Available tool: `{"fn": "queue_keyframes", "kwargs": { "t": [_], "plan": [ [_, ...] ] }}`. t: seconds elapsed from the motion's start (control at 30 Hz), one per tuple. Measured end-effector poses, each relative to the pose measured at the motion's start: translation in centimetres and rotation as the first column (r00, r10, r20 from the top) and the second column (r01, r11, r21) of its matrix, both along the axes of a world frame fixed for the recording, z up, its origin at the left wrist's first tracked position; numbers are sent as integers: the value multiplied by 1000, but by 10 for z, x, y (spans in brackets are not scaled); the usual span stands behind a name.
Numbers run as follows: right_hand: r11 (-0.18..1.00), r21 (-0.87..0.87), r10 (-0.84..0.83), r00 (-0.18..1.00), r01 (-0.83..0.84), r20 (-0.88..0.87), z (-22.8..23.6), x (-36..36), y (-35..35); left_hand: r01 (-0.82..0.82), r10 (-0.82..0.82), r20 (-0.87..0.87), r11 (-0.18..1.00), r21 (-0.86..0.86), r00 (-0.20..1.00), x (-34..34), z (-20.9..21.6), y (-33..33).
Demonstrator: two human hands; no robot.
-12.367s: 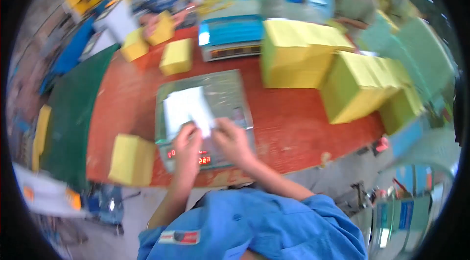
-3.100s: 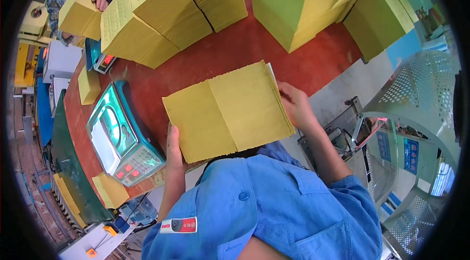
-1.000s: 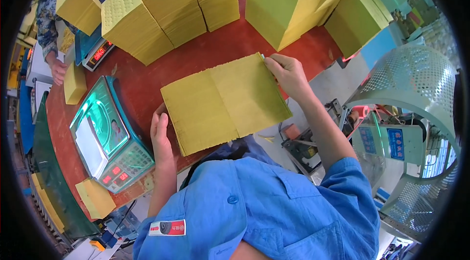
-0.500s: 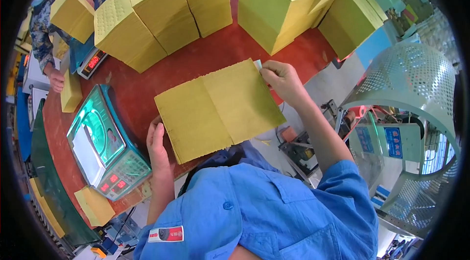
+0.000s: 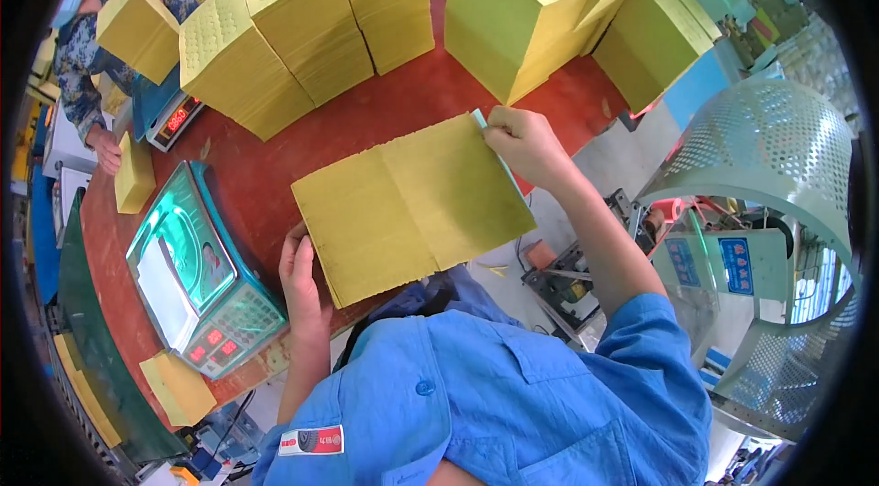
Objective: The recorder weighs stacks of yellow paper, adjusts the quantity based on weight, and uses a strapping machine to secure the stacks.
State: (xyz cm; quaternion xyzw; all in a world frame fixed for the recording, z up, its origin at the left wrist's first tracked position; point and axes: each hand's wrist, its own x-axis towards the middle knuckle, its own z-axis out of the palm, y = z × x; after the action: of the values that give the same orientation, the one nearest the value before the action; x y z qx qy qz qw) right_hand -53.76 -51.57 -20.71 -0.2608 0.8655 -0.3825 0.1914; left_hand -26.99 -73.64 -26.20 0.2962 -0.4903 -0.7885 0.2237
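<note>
A creased stack of rough yellow paper sheets (image 5: 412,207) lies tilted in front of me, at the table's near edge. My left hand (image 5: 305,280) grips its left edge, with some of the fingers hidden under it. At the far right corner my right hand (image 5: 524,145) is closed in a pinch. It holds a pale blue-white sheet (image 5: 480,120), of which a thin strip shows along the right edge of the yellow paper. The rest of that sheet is hidden.
Tall stacks of yellow paper (image 5: 307,24) line the far side of the red table (image 5: 229,156). To my left sits a teal digital scale (image 5: 206,266) with white paper on it. A co-worker's hand (image 5: 107,153) touches a yellow block. A perforated metal drum (image 5: 769,147) stands at right.
The pale sheet now shows along the whole right edge of the yellow paper, where before only its corner peeked out. My right hand has shifted slightly; the left has kept its hold.
</note>
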Motion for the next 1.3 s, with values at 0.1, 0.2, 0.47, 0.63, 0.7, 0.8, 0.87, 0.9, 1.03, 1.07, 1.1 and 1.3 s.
{"fn": "queue_keyframes", "kwargs": {
  "t": [0.1, 0.2, 0.47, 0.63, 0.7, 0.8, 0.87, 0.9, 1.03, 1.07, 1.1, 1.3],
  "plan": [
    [998, -54, -22, 995, 27, 94, -5, 4, 2, 12, -12, -5, 1000, 14, 1000, 3, -2, 0],
    [996, -80, -34, 984, 48, 175, -5, 6, 3, 15, -15, -12, 1000, 27, 1000, 2, -8, -1],
    [945, -301, -14, 939, 124, 344, -38, 17, 7, 23, -23, -59, 1000, 2, 998, 3, -10, 5],
    [834, -495, -57, 931, 243, 361, -65, 28, 19, 46, -40, -39, 988, 145, 998, -4, -9, 13],
    [796, -527, -6, 874, 298, 485, -69, 35, 14, 108, -86, -161, 985, 137, 983, -11, -12, 15],
    [751, -481, -86, 789, 453, 608, -67, 46, 18, 93, -58, -194, 980, 176, 979, -11, -15, 16],
    [761, -436, -123, 768, 480, 629, -62, 54, 9, 27, -1, -130, 980, 200, 992, -14, -13, 20],
    [767, -395, -156, 744, 506, 650, -61, 57, 6, 42, -13, -137, 976, 213, 990, -13, -15, 23],
    [752, -534, -74, 855, 386, 513, -77, 58, -5, 15, 34, -121, 925, 380, 992, -19, -7, 23],
    [746, -543, -86, 864, 386, 497, -68, 59, -15, 35, 19, -139, 925, 378, 990, -21, -4, 23],
    [738, -523, -63, 815, 427, 576, -56, 63, -22, -10, 65, -135, 926, 378, 989, -22, 0, 25],
    [757, -478, -2, 734, 445, 680, -49, 37, -23, -68, 90, -54, 946, 318, 994, -26, -12, 16]
  ]
}}
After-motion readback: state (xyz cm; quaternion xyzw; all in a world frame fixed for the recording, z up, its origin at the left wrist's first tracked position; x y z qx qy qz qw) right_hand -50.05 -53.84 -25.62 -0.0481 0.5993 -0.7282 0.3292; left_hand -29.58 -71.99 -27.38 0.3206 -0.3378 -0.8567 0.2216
